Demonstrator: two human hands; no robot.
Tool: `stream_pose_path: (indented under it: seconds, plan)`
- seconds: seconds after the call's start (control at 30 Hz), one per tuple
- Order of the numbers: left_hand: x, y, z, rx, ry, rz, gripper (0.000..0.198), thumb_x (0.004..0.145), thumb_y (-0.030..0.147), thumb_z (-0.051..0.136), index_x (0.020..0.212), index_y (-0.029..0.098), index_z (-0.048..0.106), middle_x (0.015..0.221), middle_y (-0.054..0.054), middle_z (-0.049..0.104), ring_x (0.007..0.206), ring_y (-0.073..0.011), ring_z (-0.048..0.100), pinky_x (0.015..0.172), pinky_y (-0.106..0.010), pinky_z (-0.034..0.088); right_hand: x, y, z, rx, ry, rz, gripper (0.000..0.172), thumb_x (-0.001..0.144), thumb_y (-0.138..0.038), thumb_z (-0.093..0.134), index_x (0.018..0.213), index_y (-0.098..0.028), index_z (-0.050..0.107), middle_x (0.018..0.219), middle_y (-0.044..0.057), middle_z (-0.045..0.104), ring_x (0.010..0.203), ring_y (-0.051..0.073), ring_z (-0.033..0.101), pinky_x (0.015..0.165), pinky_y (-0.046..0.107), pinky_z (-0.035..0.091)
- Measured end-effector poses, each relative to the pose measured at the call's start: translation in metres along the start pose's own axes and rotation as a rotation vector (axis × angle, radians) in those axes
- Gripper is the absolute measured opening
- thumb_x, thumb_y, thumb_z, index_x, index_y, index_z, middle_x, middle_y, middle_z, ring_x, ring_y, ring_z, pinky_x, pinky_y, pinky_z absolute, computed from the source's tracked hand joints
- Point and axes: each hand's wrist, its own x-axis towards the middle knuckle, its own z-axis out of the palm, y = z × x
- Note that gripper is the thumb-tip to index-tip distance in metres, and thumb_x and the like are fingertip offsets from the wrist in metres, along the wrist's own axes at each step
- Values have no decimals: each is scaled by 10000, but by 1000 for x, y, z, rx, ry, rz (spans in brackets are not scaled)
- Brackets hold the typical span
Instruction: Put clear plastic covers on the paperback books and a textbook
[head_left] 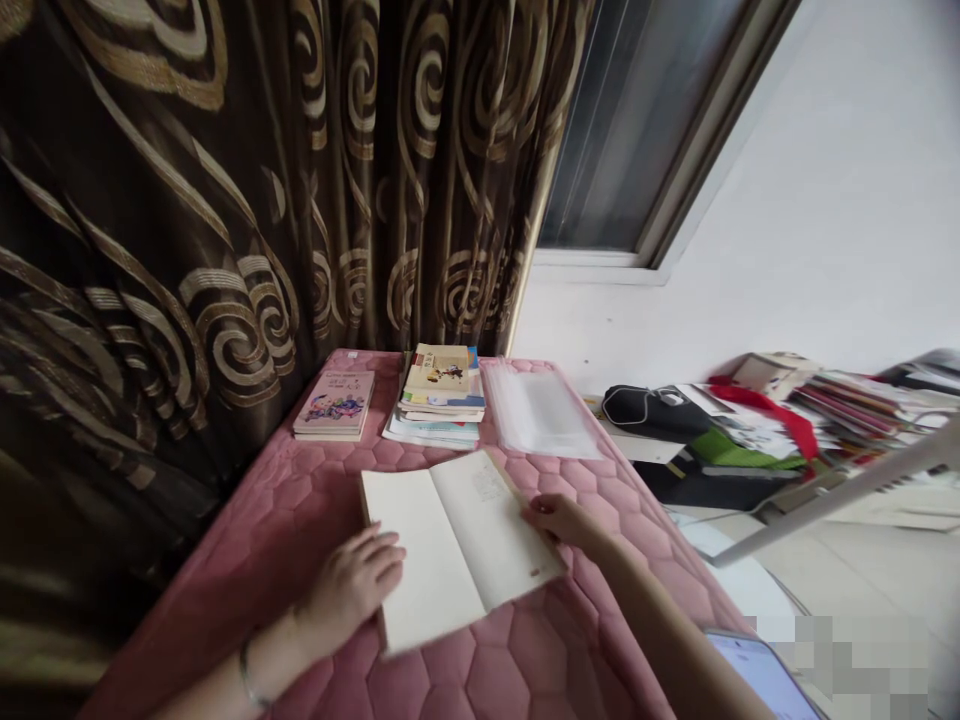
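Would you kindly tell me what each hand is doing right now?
Left hand: open, touching the white-paged open book.
Right hand: closed, holding its right edge.

The pink quilted surface bears pink books near its far-left corner, a book stack midway along the far edge, clear plastic sheets near the far-right corner, and an open book toward the middle.

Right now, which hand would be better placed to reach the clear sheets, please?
Probably the right hand, at the right edge of the book and nearer the sheets; the left hand is at the opposite edge.
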Motion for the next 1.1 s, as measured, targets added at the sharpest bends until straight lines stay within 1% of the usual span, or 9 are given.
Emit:
stream_pose_path:
  seconds: [0.1, 0.17, 0.33, 0.5, 0.63, 0.73, 0.87, 0.97, 1.1]
  plan:
    - [-5, -43, 9, -108, -73, -66, 289, 960, 133, 371, 997, 211, 647, 1053, -5, 712, 1111, -154, 613, 1021, -389, 476, -24, 14, 16, 94, -67, 54, 432, 684, -548, 671, 568, -211, 427, 431, -64, 423, 397, 85, 439, 402, 205, 379]
    - [-9, -59, 23, -156, -103, -131, 293, 960, 148, 373, 1032, 213, 649, 1126, -14, 699, 1153, -158, 595, 1047, -409, 456, -33, 19, 24, 200, -84, 82, 437, 674, -539, 689, 582, -211, 416, 444, -69, 431, 401, 77, 443, 399, 196, 392]
    - [-15, -67, 43, -256, -144, -251, 356, 956, 145, 344, 1193, 212, 600, 1274, -32, 631, 1207, -143, 557, 1046, -343, 450, -42, 16, 31, 288, -25, 164, 357, 681, -427, 729, 595, -191, 475, 482, -55, 488, 427, 76, 482, 392, 180, 410]
    - [-12, -68, 26, -329, -213, -256, 411, 927, 111, 353, 1250, 233, 577, 1312, -22, 606, 1200, -132, 559, 1042, -333, 449, -46, 5, 28, 264, 8, 203, 301, 712, -361, 713, 593, -188, 497, 476, -52, 496, 416, 78, 487, 377, 177, 399]
    - [19, -45, 12, -201, -222, -350, 406, 842, 9, 372, 983, 190, 706, 1176, -66, 682, 1145, -193, 596, 1018, -420, 457, -44, 8, 30, 296, 13, 192, 316, 684, -401, 726, 602, -190, 506, 472, -57, 486, 417, 81, 481, 383, 185, 408]
    - [61, -2, 15, -203, -216, -338, 394, 882, 62, 372, 1147, 173, 641, 1329, -84, 585, 1284, -208, 480, 1087, -434, 374, -43, 12, 33, 346, 26, 165, 331, 656, -441, 724, 607, -190, 515, 476, -64, 472, 422, 79, 469, 382, 186, 402]
    - [106, 50, 42, -268, -276, -269, 521, 947, 374, 391, 1413, 142, 395, 1522, -130, 334, 1408, -275, 291, 1118, -508, 287, -42, 18, 34, 410, 42, 142, 348, 635, -491, 705, 626, -193, 525, 498, -53, 503, 442, 89, 493, 402, 197, 410]
    - [113, 65, 66, -241, -320, -315, 637, 945, 477, 346, 1452, 93, 321, 1539, -164, 272, 1428, -290, 234, 1143, -528, 223, -41, 23, 34, 412, 73, 118, 373, 620, -531, 691, 633, -192, 536, 504, -43, 520, 446, 97, 498, 394, 202, 393]
    - [105, 66, 83, -171, -299, -387, 665, 930, 476, 378, 1444, 58, 333, 1529, -190, 267, 1435, -287, 216, 1165, -497, 186, -38, 29, 35, 359, 95, 96, 404, 607, -565, 682, 636, -185, 546, 511, -35, 525, 446, 101, 487, 395, 212, 388]
